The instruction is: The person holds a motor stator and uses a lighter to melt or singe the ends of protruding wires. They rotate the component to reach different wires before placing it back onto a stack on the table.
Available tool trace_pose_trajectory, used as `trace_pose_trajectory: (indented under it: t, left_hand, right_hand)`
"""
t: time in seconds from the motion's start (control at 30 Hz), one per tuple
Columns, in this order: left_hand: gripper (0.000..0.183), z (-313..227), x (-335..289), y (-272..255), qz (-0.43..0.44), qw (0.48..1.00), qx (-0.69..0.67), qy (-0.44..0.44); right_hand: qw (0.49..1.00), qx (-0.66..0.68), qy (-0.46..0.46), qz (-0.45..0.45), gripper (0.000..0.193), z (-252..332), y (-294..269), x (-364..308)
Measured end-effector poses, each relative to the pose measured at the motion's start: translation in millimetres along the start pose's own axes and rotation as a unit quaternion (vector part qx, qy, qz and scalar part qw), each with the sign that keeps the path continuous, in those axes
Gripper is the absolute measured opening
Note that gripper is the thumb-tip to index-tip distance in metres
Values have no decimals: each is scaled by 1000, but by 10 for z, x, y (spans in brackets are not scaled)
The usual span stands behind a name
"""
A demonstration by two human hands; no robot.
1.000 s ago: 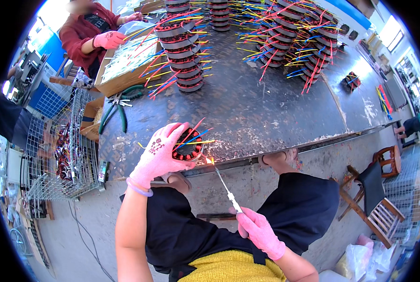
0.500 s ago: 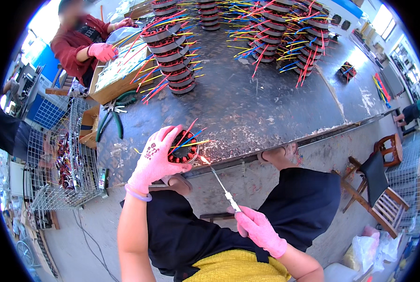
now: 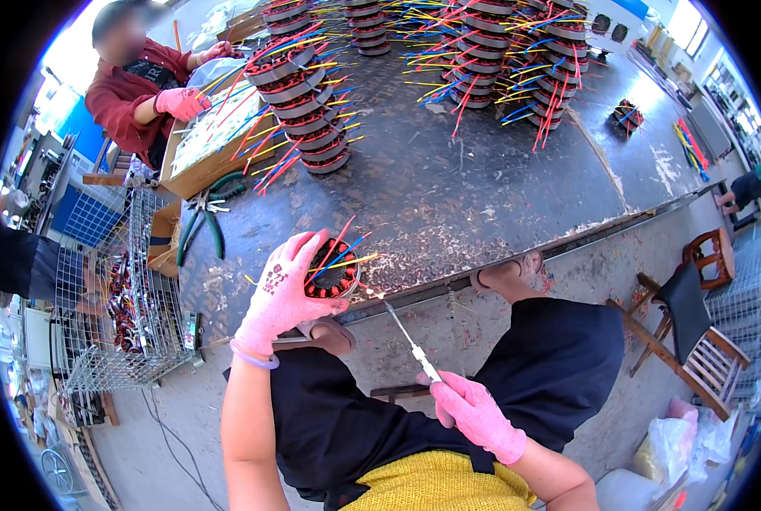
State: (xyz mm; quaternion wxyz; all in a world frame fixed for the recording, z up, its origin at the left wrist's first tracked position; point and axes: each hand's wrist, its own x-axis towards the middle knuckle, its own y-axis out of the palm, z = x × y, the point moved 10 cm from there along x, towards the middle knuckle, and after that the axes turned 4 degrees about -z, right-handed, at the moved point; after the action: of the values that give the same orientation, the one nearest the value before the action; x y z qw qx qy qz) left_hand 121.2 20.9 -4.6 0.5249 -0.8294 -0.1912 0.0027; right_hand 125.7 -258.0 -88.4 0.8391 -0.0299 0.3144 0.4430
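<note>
1. Head view, the hands: the left hand [image 3: 280,294], in a pink glove, is wrapped around a small round motor stator [image 3: 333,271] and holds it at the near edge of the dark metal worktable [image 3: 449,196]. Its fingers are clamped on the stator's side. Red, blue and yellow lead wires stick up out of the core.
2. The right hand [image 3: 476,415], also gloved in pink, is closed around the handle of a thin metal pick [image 3: 408,336]. The tool slants up and to the left, and its tip lies right at the stator's rim, beside the wires.
3. Doing this step well, as I judge it: keep the stator braced against the table edge so it cannot turn, steer the tip between the windings rather than into them, and keep the loose leads bent away from the point so no insulation gets nicked.
4. Surroundings: stacks of finished stators [image 3: 306,102] with coloured leads stand further back on the table. Green-handled pliers [image 3: 200,223] lie at the left corner, next to a wire basket [image 3: 117,324]. Another person in a red top [image 3: 134,89] works at a cardboard box at the far left.
</note>
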Motion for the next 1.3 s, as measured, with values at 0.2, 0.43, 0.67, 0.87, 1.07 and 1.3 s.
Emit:
trace_pose_trajectory:
  t: [0.2, 0.43, 0.67, 0.87, 1.07, 1.3]
  left_hand:
    - [99, 3, -11, -3, -7, 1000, 3, -1]
    - [99, 6, -7, 1, -2, 1000, 1, -3]
    - [97, -16, 7, -11, -3, 1000, -5, 1]
    - [97, -36, 11, -17, -2, 1000, 4, 0]
    - [96, -24, 9, 2, -1, 1000, -8, 2]
    - [99, -35, 8, -4, -5, 1000, -3, 11]
  right_hand:
    - [1000, -13, 7, 1, 40, -98, -44, 5]
    - [1000, 15, 16, -1, 39, -15, 21, 5]
    - [1000, 1, 3, -1, 39, -48, -29, 5]
    - [1000, -28, -11, -1, 36, 0, -18, 13]
    - [1000, 11, 16, 0, 37, -33, -4, -3]
    - [1000, -8, 13, 5, 38, -15, -3, -6]
